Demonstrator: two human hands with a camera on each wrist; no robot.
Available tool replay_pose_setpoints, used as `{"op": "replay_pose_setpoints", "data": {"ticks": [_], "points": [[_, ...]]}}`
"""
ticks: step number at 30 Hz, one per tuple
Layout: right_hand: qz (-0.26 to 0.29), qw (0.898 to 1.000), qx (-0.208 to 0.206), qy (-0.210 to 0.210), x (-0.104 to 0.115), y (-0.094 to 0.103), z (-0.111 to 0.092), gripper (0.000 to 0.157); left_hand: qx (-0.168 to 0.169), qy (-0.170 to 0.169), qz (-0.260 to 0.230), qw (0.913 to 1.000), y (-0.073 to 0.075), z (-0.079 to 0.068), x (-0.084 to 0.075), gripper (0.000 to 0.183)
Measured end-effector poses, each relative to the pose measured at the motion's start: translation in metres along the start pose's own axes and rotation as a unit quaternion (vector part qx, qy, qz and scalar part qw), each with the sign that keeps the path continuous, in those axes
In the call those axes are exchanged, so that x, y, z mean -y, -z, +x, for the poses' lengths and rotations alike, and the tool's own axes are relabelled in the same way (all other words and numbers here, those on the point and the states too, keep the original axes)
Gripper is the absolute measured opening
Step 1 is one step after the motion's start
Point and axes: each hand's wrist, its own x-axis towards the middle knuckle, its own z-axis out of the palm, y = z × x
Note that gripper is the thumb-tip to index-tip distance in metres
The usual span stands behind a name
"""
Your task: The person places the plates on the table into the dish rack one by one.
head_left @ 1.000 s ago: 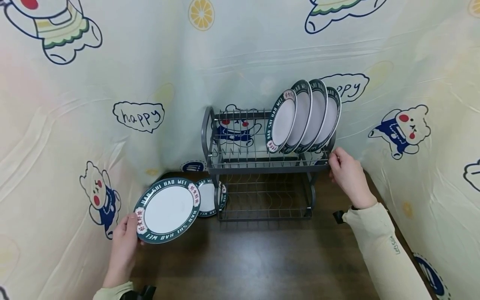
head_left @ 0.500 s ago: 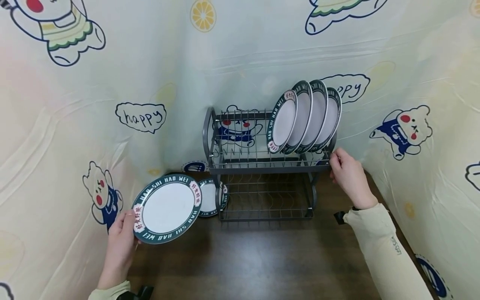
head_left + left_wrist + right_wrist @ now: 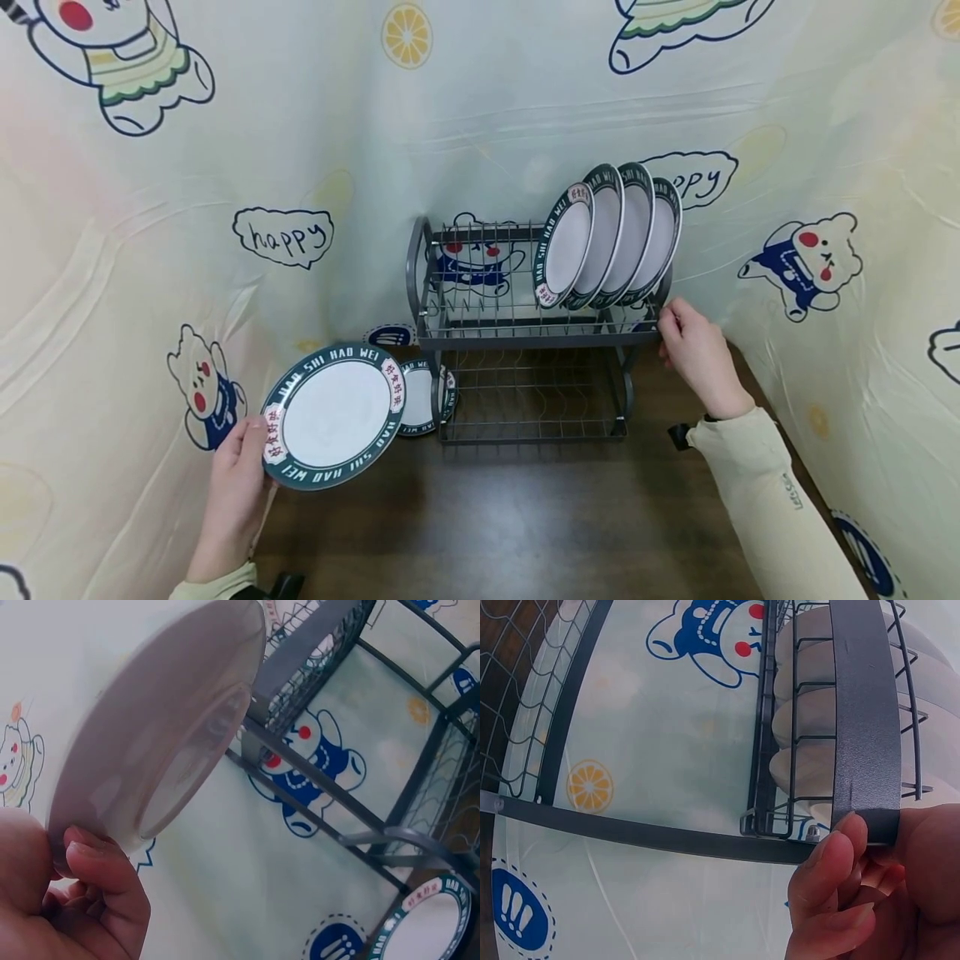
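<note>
My left hand (image 3: 236,483) pinches the left rim of a white plate (image 3: 335,417) with a dark green lettered border, tilted with its face toward me. The left wrist view shows the underside of this plate (image 3: 142,727), thumb and fingers on its edge. At the upper right corner of a dark grey two-tier dish rack (image 3: 536,340), my right hand (image 3: 697,354) grips the frame end. In the right wrist view, fingers (image 3: 829,862) curl round the rack's flat bar (image 3: 866,712). Several similar plates (image 3: 568,246) stand on edge in the upper tier's right half.
Another plate (image 3: 417,396) lies low behind the held one, beside the rack's left leg. The lower wire tier (image 3: 532,400) holds no plates. A brown wooden surface (image 3: 480,517) lies in front, and a printed cloth (image 3: 480,100) hangs behind and at both sides.
The left hand and its plate have shifted slightly left and up, and the plate's face has turned a little more toward me. The right hand stays on the rack.
</note>
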Motion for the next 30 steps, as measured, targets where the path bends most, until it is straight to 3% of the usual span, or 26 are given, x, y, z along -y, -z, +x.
{"op": "replay_pose_setpoints", "data": {"ticks": [12,30], "points": [[-0.003,1.000,-0.001,-0.002,0.000,0.000,-0.001,0.033,0.012,-0.039,-0.008,0.9992,-0.005,-0.004,-0.013,0.026],[0.008,1.000,0.003,0.002,-0.001,0.002,0.000,0.035,0.027,-0.044,0.000,0.9987,-0.017,-0.006,-0.031,0.028]]}}
